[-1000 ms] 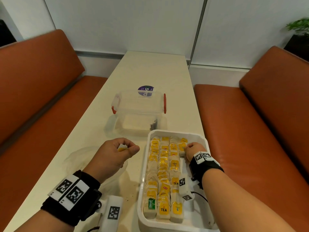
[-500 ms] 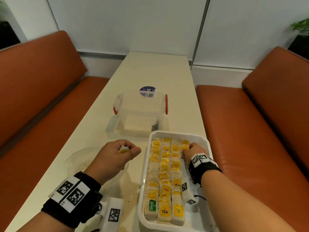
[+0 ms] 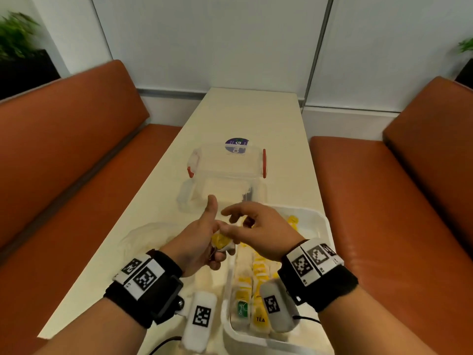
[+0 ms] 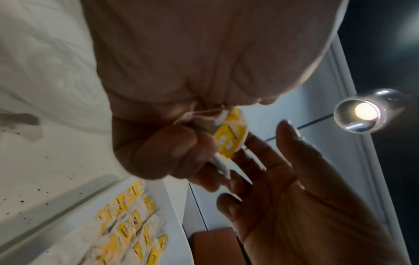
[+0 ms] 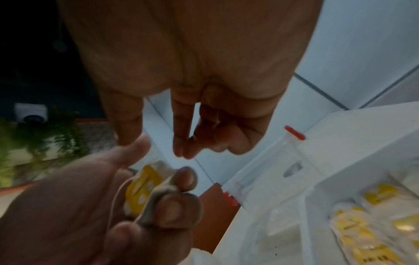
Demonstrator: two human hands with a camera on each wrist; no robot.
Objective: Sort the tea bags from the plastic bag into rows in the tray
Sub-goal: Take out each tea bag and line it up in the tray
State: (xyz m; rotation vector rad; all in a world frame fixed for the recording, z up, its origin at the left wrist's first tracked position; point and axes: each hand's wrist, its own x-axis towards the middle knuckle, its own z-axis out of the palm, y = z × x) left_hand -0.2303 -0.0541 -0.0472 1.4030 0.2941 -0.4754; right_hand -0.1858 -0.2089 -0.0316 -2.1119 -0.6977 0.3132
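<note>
My left hand (image 3: 202, 243) is raised over the tray's left edge, thumb up, its fingers curled round a tea bag (image 3: 222, 242) with a yellow tag. The left wrist view shows the tea bag (image 4: 230, 139) and its string pinched in the left fingers (image 4: 172, 148). My right hand (image 3: 252, 225) hovers just right of it with fingers spread and relaxed, holding nothing; its fingertips (image 5: 181, 150) hang above the tea bag (image 5: 141, 188). The white tray (image 3: 324, 226) holds rows of yellow-tagged tea bags (image 3: 257, 275). The crumpled plastic bag (image 3: 146, 235) lies left of the tray.
A clear lidless container with red clips (image 3: 227, 170) stands on the cream table (image 3: 253, 116) just beyond the tray. Orange benches (image 3: 64, 155) run along both sides. Dark crumbs dot the table beside the tray (image 4: 45, 188).
My right hand has left the far right corner of the tray and come up to the left hand. The left hand has risen and turned, still holding the tea bag.
</note>
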